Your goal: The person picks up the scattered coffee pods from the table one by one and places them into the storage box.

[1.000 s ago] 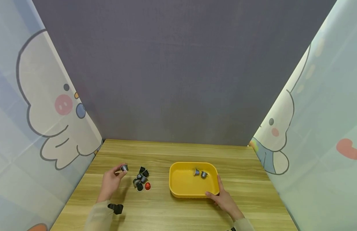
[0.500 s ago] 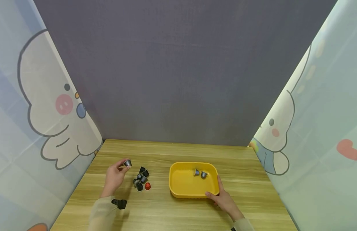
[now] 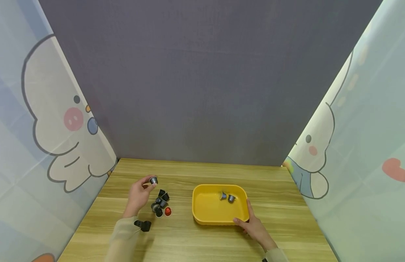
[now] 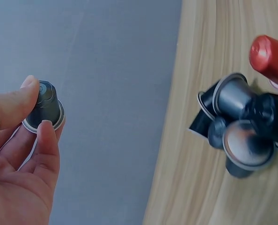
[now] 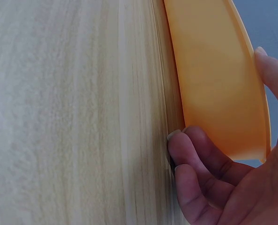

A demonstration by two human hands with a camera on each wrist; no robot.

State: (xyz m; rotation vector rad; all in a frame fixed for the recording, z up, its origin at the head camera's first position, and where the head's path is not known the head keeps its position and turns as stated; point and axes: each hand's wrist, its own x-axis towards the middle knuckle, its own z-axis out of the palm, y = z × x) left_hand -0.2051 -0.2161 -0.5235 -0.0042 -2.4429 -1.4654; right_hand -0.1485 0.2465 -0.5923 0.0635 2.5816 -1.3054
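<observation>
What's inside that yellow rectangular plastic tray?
Inside the yellow plastic tray lie two small grey cup-shaped capsules, toward its far side. What lies directly beneath them is covered.

Cream sleeves point(image 3: 123, 236), black left-wrist strap point(image 3: 143, 225), probably a right one point(image 3: 264, 260)

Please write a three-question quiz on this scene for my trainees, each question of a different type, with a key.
1. Multiple choice: What does the left hand pinch?
a) a red capsule
b) a dark grey, metallic, cup-shaped capsule
c) nothing

2. True or false: The right hand grips the yellow, round-cornered plastic tray.

3. Fill in the number: Inside the tray lie ___ small bluish-grey, metallic, cup-shaped capsules.

Key:
1. b
2. True
3. two
</observation>
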